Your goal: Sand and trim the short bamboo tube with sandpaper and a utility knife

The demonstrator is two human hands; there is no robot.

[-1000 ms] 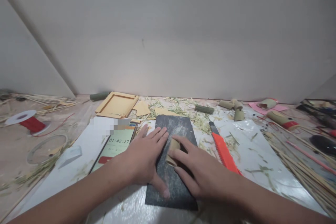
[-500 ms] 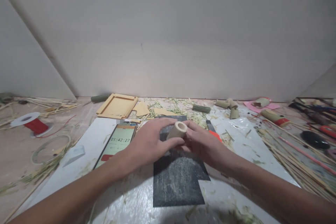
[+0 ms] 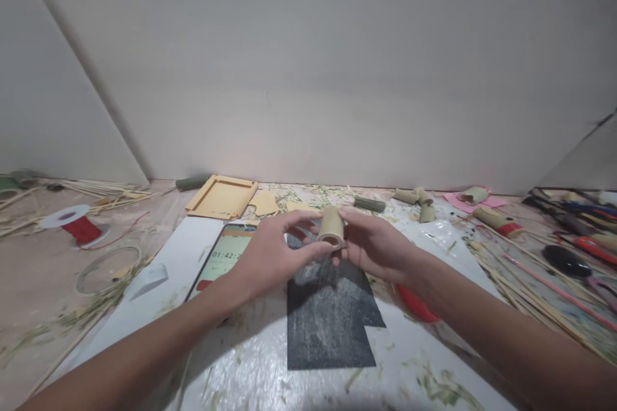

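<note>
A short, pale bamboo tube (image 3: 331,223) is held between both hands, its hollow end tipped down toward me. My left hand (image 3: 277,244) grips it from the left, thumb near the lower rim. From the right, my right hand (image 3: 376,244) has its fingers around the other side, partly hidden behind the tube. Directly beneath lies a dark sheet of sandpaper (image 3: 328,327), dusted with pale powder, on a white board (image 3: 231,359). Under my right forearm a red object (image 3: 418,305) shows only in part.
A phone (image 3: 224,253) running a timer lies left, beyond it a yellow wooden frame (image 3: 222,198). A red thread spool (image 3: 80,225) and tape roll (image 3: 108,270) sit far left. Bamboo pieces (image 3: 424,196), a black oval object (image 3: 566,260) and thin sticks (image 3: 525,295) lie right, among shavings.
The bamboo tube has been tilted: its open end faced upward and now points down toward me. Both hands have shifted around it. More of the red object shows under my right forearm.
</note>
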